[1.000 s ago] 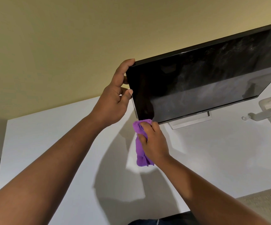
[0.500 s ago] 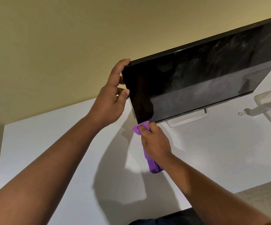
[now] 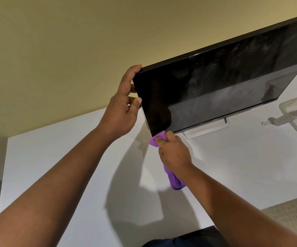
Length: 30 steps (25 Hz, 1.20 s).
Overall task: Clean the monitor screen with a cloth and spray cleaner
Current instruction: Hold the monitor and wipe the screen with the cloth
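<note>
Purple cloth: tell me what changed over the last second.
The right hand slid the purple cloth slightly right along the monitor's bottom-left corner; the hanging tail swung right. The left hand still grips the monitor's left edge.

A single head-worn view looks forward and down across the white table (image 3: 55, 175), tilted, close to the monitor (image 3: 215, 86) that fills its upper right against the wall.
</note>
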### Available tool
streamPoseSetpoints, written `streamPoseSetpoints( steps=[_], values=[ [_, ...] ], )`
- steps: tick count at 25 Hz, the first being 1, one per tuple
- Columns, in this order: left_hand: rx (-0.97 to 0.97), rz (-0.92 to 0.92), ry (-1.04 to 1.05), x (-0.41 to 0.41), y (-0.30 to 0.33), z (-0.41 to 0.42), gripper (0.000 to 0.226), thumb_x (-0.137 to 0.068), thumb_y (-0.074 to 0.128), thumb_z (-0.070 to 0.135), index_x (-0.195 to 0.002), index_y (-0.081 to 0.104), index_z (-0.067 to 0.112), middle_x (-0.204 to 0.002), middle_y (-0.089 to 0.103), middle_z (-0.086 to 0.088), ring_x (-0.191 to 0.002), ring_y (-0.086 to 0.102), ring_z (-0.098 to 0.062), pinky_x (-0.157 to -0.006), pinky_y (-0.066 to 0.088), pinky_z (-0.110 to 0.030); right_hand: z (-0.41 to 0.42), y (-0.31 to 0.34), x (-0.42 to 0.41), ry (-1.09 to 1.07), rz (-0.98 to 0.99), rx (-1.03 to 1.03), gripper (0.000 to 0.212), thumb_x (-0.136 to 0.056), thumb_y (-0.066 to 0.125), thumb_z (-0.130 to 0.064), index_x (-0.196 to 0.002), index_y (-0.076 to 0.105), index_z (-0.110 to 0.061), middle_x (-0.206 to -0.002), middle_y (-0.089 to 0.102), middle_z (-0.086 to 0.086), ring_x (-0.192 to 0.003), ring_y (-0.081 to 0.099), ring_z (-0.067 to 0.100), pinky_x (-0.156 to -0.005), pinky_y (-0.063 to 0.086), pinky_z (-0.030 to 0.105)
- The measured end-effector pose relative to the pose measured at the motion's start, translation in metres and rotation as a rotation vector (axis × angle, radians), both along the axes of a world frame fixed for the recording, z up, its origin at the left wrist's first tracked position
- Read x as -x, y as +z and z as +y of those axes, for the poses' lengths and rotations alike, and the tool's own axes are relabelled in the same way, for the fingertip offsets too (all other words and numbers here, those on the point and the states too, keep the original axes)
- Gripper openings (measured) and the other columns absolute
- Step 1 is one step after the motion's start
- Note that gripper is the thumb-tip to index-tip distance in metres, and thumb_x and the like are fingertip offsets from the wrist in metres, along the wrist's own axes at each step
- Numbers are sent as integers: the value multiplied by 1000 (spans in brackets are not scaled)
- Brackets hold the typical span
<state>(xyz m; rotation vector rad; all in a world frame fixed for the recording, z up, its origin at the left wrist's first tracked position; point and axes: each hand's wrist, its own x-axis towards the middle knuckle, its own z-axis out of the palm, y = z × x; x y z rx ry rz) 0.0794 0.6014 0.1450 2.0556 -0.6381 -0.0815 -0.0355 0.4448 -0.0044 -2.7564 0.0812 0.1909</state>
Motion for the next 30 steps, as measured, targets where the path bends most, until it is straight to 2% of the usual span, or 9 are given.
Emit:
streamPoseSetpoints(
  steps=[8,11,14,18,20,22,25,27,30],
  values=[
    [-8,18,12,1,0,0,86,-100,48,-4,-149,19,60,-142,49,7,-96,56,-16,-88,57,-46,4,-4,2,-54,-29,-171,37,-99,61,-23,-135,55,-23,-124,56,4,-98,55,23,-80,52,32],
    [15,16,8,-3,-1,-1,82,-99,47,-4,-152,21,53,-132,51,18,-92,58,-12,-82,55,-30,-10,-10,8,-225,-75,-259,41,-98,63,-22,-138,55,-22,-128,57,6,-100,60,23,-81,53,27],
    [-8,-24,45,1,5,-7,75,-94,50,-5,-155,27,33,-139,43,10,-109,57,-13,-85,51,-20,-10,-12,7,-368,-49,-463,37,-101,58,-19,-137,51,-22,-130,51,5,-98,57,19,-77,49,18],
    [-226,-293,145,3,26,-20,65,-80,58,-2,-143,43,6,-151,39,-14,-140,42,-25,-110,42,-32,-1,-4,3,-435,-26,-766,37,-102,57,-20,-138,48,-26,-121,44,-4,-95,53,6,-65,41,-1],
    [-395,-439,162,3,39,-28,63,-77,57,1,-139,48,3,-155,44,-18,-148,36,-38,-118,33,-46,2,1,1,-434,-80,-842,38,-101,57,-18,-138,48,-23,-123,45,-6,-100,50,-5,-74,39,-5],
    [-539,-496,137,7,47,-36,68,-76,53,5,-144,48,7,-155,48,-13,-151,33,-38,-121,25,-52,2,2,-1,-451,-116,-892,38,-100,57,-13,-136,49,-22,-124,48,-5,-104,48,-8,-79,36,-5],
    [-621,-516,113,9,56,-48,69,-78,51,5,-146,48,8,-151,54,-11,-149,38,-35,-120,24,-49,-5,5,-2,-561,-100,-992,33,-98,56,-8,-123,49,-29,-114,53,-6,-102,55,5,-73,43,0],
    [-642,-530,104,9,62,-51,64,-77,52,3,-141,52,4,-143,59,-15,-142,47,-37,-115,32,-49,-9,4,-3,-667,-76,-1053,30,-100,57,-9,-117,46,-31,-105,55,-8,-94,59,8,-64,48,4],
    [-654,-504,46,-2,70,-54,56,-78,53,4,-134,55,1,-128,65,-19,-112,61,-43,-92,52,-49,-4,4,-7,-845,7,-1174,29,-101,57,-14,-117,41,-32,-102,55,-4,-89,60,11,-57,49,9]
  ],
)
